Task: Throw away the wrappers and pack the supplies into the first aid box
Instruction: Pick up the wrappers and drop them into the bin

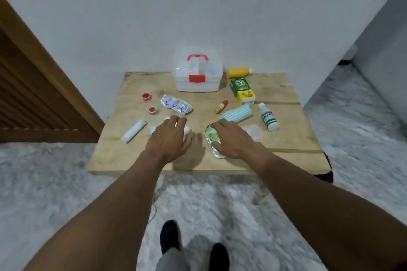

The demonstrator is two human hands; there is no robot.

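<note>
Forearms (114, 204) stretched over the desk (136, 160): right hand (233, 141) fingers (218, 126) gripped the wrapper (211, 137), left hand (167, 138) fingers (176, 120) spread wide over white scraps (187, 130), probably trash first, box (198, 84) closed.

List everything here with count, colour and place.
table: 1, wood, centre
box: 1, white-red, table's back
yellow bottle: 1, yellow, right of box
carton: 1, green-yellow, before yellow bottle
small bottle: 1, orange-red, mid table
mask pack: 1, teal-striped, beside small bottle
white bottle: 1, white-green, far right
clear packet: 1, clear, beside right hand
wrapper: 1, green-silver, in right hand
foil pack: 1, silver-blue, left of centre
red rolls: 2, red, left of foil pack
white roll: 1, white, front left
white bits: several, white, by left hand
shoes: 2, black, floor
left hand: open, above them
right hand: gripping wrapper
</note>
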